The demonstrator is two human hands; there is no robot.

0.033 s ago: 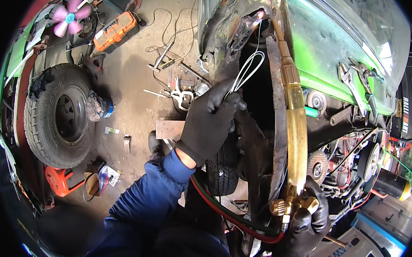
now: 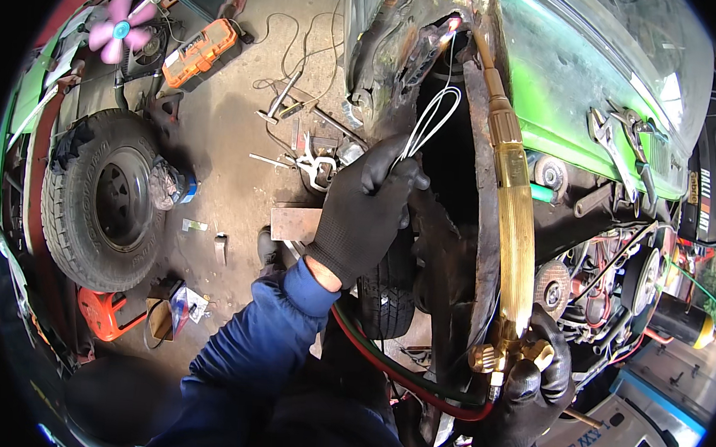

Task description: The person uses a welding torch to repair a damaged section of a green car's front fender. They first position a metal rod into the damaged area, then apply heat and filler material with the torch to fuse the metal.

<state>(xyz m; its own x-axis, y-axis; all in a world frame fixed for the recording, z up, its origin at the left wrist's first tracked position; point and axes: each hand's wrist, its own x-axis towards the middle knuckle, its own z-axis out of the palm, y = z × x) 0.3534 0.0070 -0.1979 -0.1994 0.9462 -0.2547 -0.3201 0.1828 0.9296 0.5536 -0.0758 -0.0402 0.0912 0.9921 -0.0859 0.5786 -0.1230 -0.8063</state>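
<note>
My left hand [image 2: 372, 204], in a black glove, is closed around a bent loop of thin pale wire [image 2: 433, 121]. The wire's end reaches up toward a glowing spot [image 2: 453, 24] on the rusty car body metal [image 2: 415, 61]. My right hand [image 2: 537, 394], also gloved, is closed about the valve end of a brass gas torch [image 2: 513, 234]. The torch's tip points at the glowing spot, where a small flame shows. A red hose [image 2: 437, 405] and a dark green one run from the torch's lower end. Between my hands, a ragged dark opening [image 2: 445, 163] shows in the bodywork.
A green body panel [image 2: 548, 112] lies right of the torch, with locking pliers [image 2: 612, 154] on it. Grinding discs [image 2: 553, 287] and an engine bay [image 2: 612, 274] are on the right. Leftward are a wheel [image 2: 111, 198], an orange case [image 2: 200, 53], a pink fan [image 2: 121, 28], cables and a hammer [image 2: 282, 100].
The pink fan's blades have turned slightly. My hands, the wire and the torch hold nearly the same places.
</note>
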